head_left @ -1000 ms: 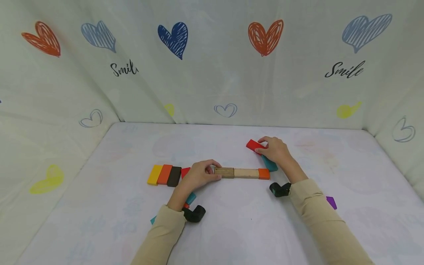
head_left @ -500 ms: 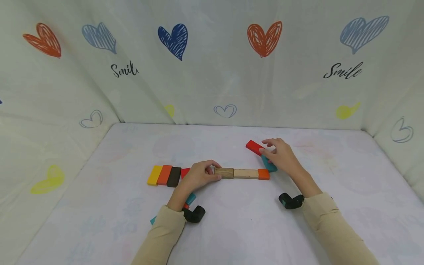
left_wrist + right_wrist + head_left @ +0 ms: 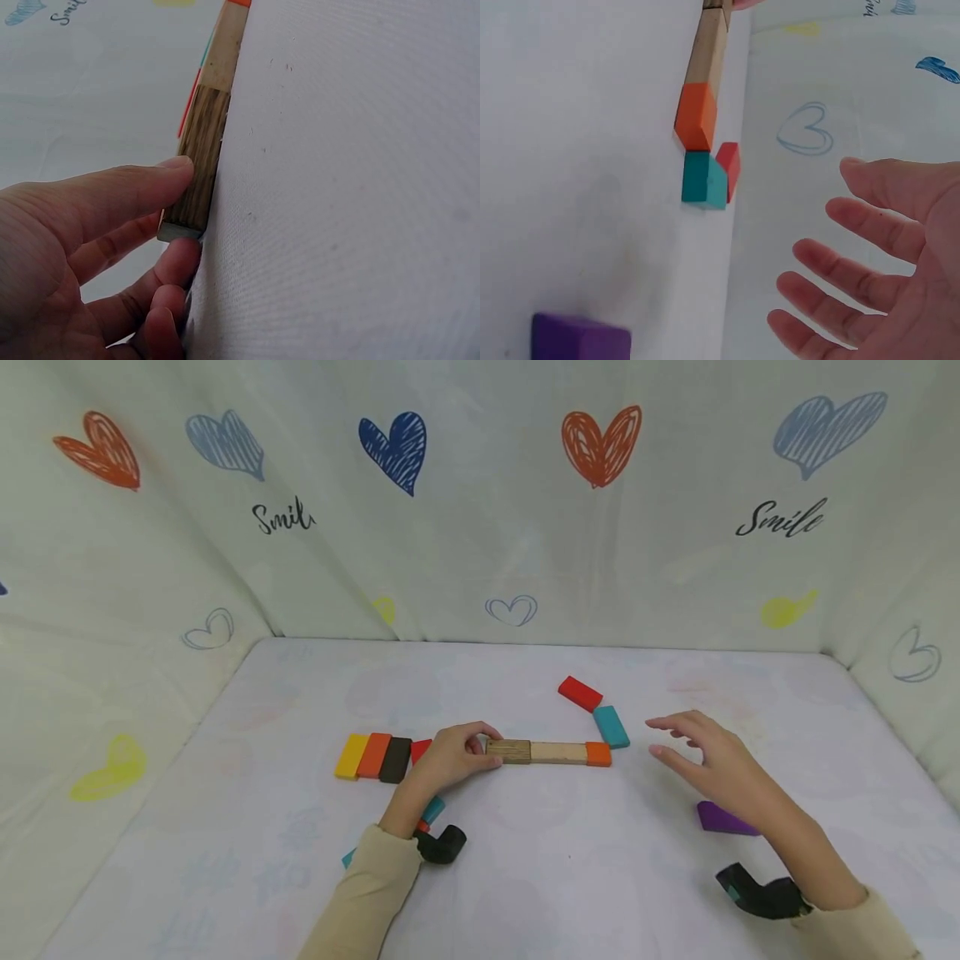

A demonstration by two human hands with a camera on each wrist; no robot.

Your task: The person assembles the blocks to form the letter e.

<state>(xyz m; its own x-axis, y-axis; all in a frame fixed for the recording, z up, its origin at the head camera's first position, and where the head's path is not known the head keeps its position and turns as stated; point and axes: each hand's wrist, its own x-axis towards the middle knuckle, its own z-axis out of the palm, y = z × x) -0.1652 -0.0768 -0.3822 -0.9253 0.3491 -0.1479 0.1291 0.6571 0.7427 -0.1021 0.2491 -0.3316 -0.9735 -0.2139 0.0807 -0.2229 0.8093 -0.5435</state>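
My left hand (image 3: 447,762) holds the left end of a dark brown wooden block (image 3: 510,752) between thumb and fingers. In the left wrist view its thumb lies along the block's side. A pale wooden block (image 3: 558,753) and an orange block (image 3: 597,754) continue the row to the right. Beyond the orange end, a teal block (image 3: 611,727) lies slanted, with a red block (image 3: 580,693) touching or almost touching its far end. My right hand (image 3: 712,764) hovers to the right of the teal block, fingers spread and holding nothing. A purple block (image 3: 723,818) lies partly hidden under that forearm.
Left of my left hand stands a row of yellow (image 3: 351,757), orange-red (image 3: 373,756) and black (image 3: 395,761) blocks, plus a partly covered red one (image 3: 418,749). A teal piece (image 3: 432,810) and others peek out around the left forearm. A fabric wall closes off the table's far side.
My right hand has let go of the red block and moved right and toward me, uncovering the teal block. The red block stays beside it. My left hand has not moved.
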